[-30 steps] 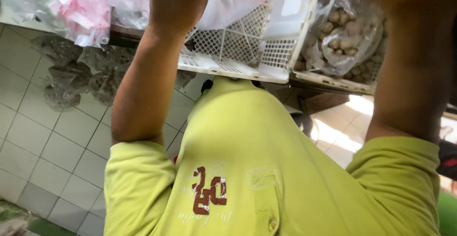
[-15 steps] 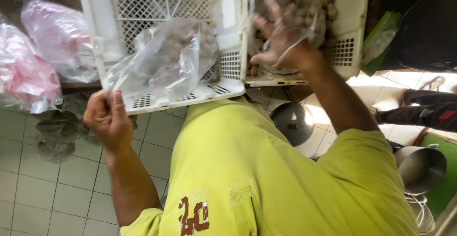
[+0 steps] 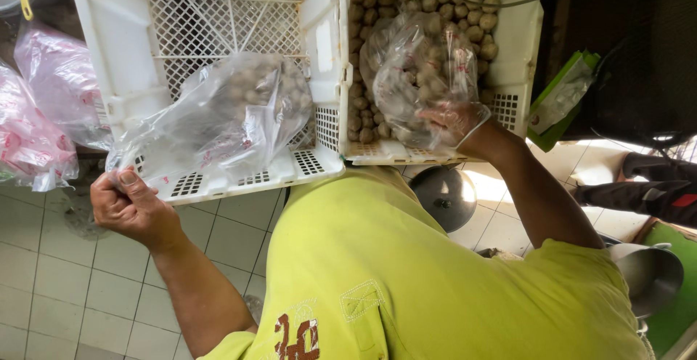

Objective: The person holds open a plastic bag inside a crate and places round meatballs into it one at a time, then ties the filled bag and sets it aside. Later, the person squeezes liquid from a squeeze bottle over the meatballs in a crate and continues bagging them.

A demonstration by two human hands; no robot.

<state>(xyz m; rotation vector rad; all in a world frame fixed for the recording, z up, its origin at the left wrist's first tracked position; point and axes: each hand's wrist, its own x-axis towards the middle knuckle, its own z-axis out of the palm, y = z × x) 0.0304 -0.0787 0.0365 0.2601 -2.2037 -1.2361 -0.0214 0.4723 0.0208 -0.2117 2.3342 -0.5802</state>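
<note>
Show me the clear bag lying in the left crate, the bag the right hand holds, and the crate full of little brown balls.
Left bag [image 3: 239, 109], head view: its bulging middle.
Right bag [image 3: 417, 69], head view: its filled centre.
Right crate [image 3: 517, 33], head view: its white side wall.

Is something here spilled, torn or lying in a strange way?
Nothing stands out. The left hand grips the neck of one clear bag in the left crate; the right hand holds another bag over loose brown balls.

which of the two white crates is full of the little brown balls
The right crate, where the right hand holds a clear bag of balls. The left crate shows bare mesh, holding only the bag the left hand grips.
</note>
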